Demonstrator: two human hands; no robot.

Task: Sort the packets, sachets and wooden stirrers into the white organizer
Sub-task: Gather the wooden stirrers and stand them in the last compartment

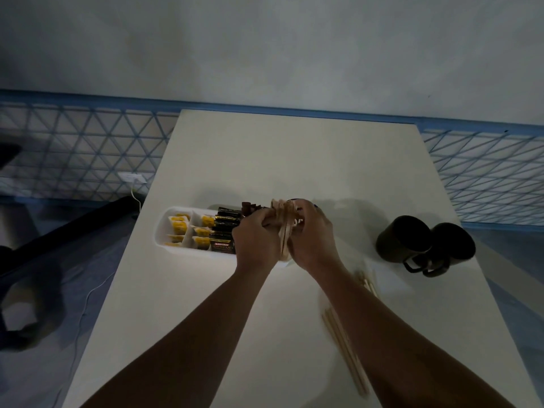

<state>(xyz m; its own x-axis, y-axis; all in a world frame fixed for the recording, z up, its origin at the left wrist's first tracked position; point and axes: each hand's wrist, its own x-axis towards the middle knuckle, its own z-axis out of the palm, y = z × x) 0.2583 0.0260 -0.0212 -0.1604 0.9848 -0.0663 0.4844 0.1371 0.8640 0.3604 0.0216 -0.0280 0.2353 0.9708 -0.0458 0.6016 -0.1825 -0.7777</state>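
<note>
1. Two hands are on one bundle of stirrers [285,228] right now: the left hand [255,241] and right hand [312,240] are both curled around it from either side, squeezing the sticks into a tight bunch just above the right end of the organizer [160,228].
2. So the step in hand looks like the stirrer one: squaring up the bunch before it drops into a compartment. Which slot it's over I can't tell, the hands cover that end.
3. The rest looks mostly sorted already. Yellow sachets [179,226] fill the left compartments, black packets [223,231] stand in the middle, and a few brown packets [248,208] poke up behind the left hand.
4. Not finished though. More loose stirrers [344,348] lie on the surface [294,157] by the right forearm, well apart from the organizer.
5. Next move, I'd guess: keep the bunch upright, lower it in, let go without it fanning out, then go back for the loose ones.
6. Two dark mugs [424,244] sit off to the right, not in the way.
</note>
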